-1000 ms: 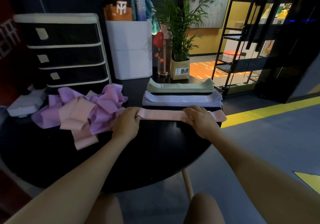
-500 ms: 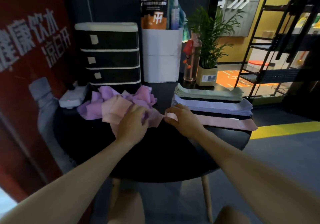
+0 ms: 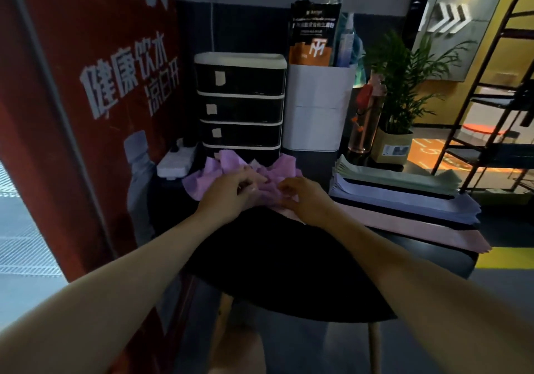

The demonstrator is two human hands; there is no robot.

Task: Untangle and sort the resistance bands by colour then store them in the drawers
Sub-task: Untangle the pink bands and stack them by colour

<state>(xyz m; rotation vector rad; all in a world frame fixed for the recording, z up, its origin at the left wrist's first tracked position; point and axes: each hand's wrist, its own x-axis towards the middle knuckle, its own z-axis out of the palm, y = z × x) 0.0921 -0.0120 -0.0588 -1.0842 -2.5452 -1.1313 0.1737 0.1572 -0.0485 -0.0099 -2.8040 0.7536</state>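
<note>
Both hands are in the tangled pile (image 3: 202, 181) at the worktop's (image 3: 277, 258) far left: left hand (image 3: 228, 193) and right hand (image 3: 303, 197) each pinch band fabric there.

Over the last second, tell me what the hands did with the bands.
Both hands let go of the flat pink band and moved left to the tangled pile. The left hand and right hand now pick at the purple and pink bands there. The pink band stays laid out in front of the lilac stack and green stack. The drawers stay closed.
</note>
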